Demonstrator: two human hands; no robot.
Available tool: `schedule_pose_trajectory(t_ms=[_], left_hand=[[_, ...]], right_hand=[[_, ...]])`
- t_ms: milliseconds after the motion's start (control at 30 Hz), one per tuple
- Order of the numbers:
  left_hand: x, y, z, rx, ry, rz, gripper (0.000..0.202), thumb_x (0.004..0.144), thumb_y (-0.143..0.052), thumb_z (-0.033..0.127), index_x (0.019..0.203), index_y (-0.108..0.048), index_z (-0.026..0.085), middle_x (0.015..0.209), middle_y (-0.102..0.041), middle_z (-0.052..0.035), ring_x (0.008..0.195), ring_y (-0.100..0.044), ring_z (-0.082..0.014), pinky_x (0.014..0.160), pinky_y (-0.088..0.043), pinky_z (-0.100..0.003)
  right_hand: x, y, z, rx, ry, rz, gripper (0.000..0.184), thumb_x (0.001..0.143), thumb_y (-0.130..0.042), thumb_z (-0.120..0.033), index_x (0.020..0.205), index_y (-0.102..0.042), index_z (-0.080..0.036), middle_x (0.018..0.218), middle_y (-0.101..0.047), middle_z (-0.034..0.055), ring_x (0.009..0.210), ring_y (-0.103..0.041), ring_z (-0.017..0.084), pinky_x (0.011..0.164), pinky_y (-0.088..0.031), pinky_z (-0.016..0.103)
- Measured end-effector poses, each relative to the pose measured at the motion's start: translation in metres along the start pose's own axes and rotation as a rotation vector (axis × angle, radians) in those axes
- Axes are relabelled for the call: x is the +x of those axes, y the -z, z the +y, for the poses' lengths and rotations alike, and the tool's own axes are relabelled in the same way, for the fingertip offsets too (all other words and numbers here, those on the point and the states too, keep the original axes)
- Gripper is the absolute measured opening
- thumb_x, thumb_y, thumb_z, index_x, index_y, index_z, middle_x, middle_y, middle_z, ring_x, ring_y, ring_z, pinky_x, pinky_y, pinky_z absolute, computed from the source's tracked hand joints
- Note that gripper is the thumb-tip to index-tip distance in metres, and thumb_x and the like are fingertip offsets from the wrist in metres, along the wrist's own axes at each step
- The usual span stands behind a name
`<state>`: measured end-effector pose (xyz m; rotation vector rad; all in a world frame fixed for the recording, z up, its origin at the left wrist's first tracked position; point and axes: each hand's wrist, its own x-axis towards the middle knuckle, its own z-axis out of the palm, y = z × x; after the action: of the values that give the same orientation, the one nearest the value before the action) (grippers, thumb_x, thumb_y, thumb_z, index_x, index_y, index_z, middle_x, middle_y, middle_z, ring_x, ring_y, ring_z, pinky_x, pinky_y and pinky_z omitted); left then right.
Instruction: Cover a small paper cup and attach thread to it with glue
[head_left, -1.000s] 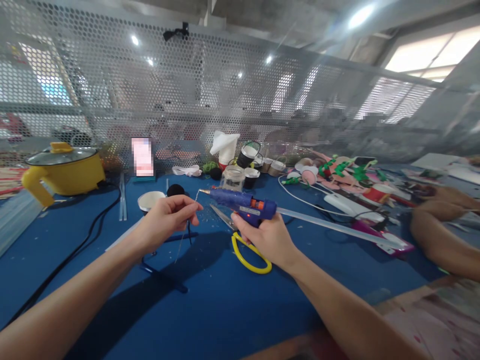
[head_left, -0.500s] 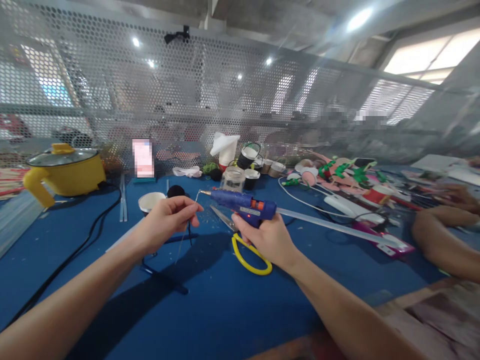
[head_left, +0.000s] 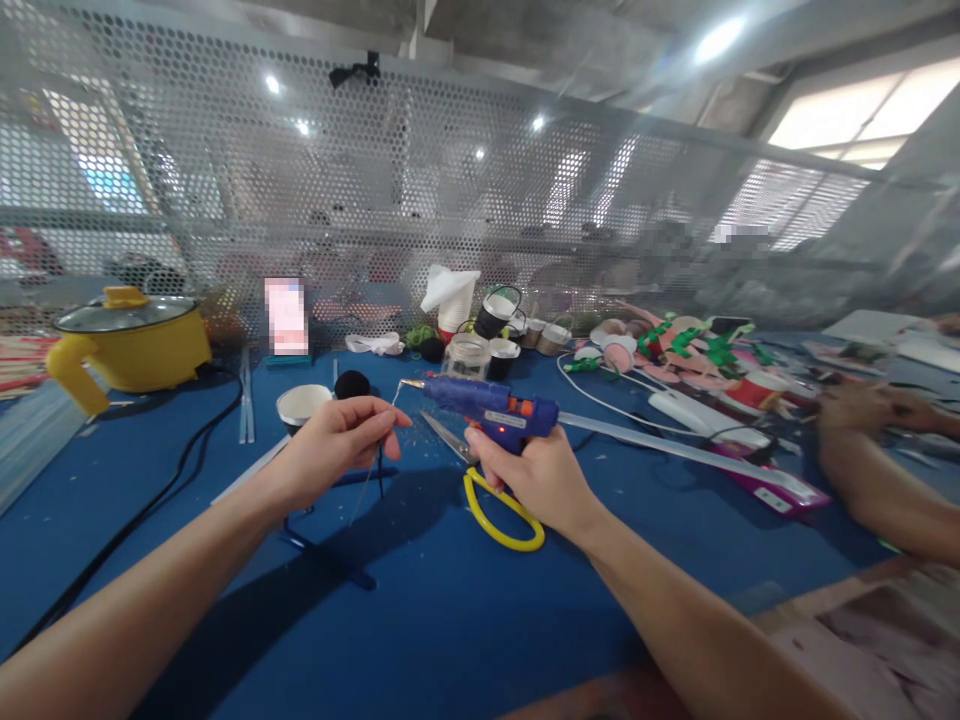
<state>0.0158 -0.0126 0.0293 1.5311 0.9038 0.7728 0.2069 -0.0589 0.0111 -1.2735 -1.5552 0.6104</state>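
Note:
My right hand (head_left: 536, 475) is wrapped around the grip of a blue hot glue gun (head_left: 491, 410), whose nozzle points left. A long clear glue stick (head_left: 667, 445) sticks out of its back end. Facing the nozzle, my left hand (head_left: 345, 440) pinches a thin strand (head_left: 396, 394) that runs up to the nozzle tip; a fine length also trails below the fingers. A black strip (head_left: 380, 475) hangs just under that hand, and I cannot tell whether it is held. Beneath the glue gun lie yellow-handled scissors (head_left: 510, 545), blades pointing away. A black ball (head_left: 351, 384) and a white-lined cup (head_left: 301, 403) stand behind my left hand.
A yellow electric pot (head_left: 142, 345) with a black cord stands at left, near a propped phone (head_left: 286, 318). Cups and a clear jar (head_left: 466, 357) line the back. Pink and green craft pieces (head_left: 697, 350) crowd the right, where another person's arm (head_left: 877, 470) rests.
Both my hands stay almost in place, with the glue gun shifted very slightly right. At right, the other person's hand has moved inward over the table.

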Motion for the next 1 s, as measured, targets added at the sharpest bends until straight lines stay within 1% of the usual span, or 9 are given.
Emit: schedule_pose_trajectory(t_ms=[300,567,733,867,1000], left_hand=[[0.0005,0.0012,-0.0005,-0.016,-0.004,-0.052,0.029,0.075,-0.051,0.039,0.084,-0.056,0.012,0.059,-0.055,0.0018,0.041,-0.030,-0.0018,0.040,-0.018,-0.018],[0.0008,0.0026,-0.0017,-0.032,-0.012,-0.057,0.026,0.077,-0.049,0.037,0.084,-0.056,0.012,0.060,-0.055,0.0016,0.040,-0.029,-0.0013,0.040,-0.017,-0.018],[0.0010,0.0028,-0.0016,-0.028,-0.022,-0.046,0.026,0.077,-0.049,0.038,0.083,-0.056,0.013,0.060,-0.055,0.0013,0.041,-0.029,-0.0024,0.040,-0.018,-0.019],[0.0007,0.0021,-0.0007,-0.024,-0.012,-0.039,0.026,0.076,-0.049,0.039,0.083,-0.055,0.014,0.060,-0.055,0.0014,0.040,-0.028,-0.0028,0.040,-0.018,-0.020],[-0.0002,0.0012,-0.0004,-0.022,-0.005,-0.045,0.027,0.078,-0.048,0.039,0.083,-0.055,0.013,0.060,-0.054,0.0014,0.040,-0.028,-0.0027,0.040,-0.018,-0.020]], right_hand=[[0.0006,0.0005,-0.0011,0.014,-0.001,-0.027,0.026,0.073,-0.051,-0.030,0.052,-0.050,-0.015,0.036,-0.046,-0.0040,0.034,-0.045,0.007,0.042,-0.043,0.020],[0.0008,-0.0007,0.0035,0.050,-0.010,-0.042,0.020,0.073,-0.052,-0.031,0.061,-0.053,-0.015,0.038,-0.047,-0.0048,0.035,-0.046,0.008,0.042,-0.043,0.020],[0.0004,-0.0005,0.0018,0.071,-0.038,-0.062,0.021,0.073,-0.052,-0.032,0.062,-0.053,-0.015,0.037,-0.045,-0.0052,0.033,-0.045,0.007,0.040,-0.043,0.020],[0.0000,-0.0002,-0.0015,0.075,-0.029,-0.058,0.020,0.072,-0.052,-0.033,0.062,-0.053,-0.015,0.037,-0.046,-0.0049,0.034,-0.045,0.007,0.041,-0.043,0.021],[-0.0004,-0.0008,-0.0020,0.125,-0.054,-0.078,0.021,0.071,-0.053,-0.034,0.064,-0.054,-0.014,0.038,-0.046,-0.0049,0.033,-0.044,0.007,0.037,-0.041,0.020]])
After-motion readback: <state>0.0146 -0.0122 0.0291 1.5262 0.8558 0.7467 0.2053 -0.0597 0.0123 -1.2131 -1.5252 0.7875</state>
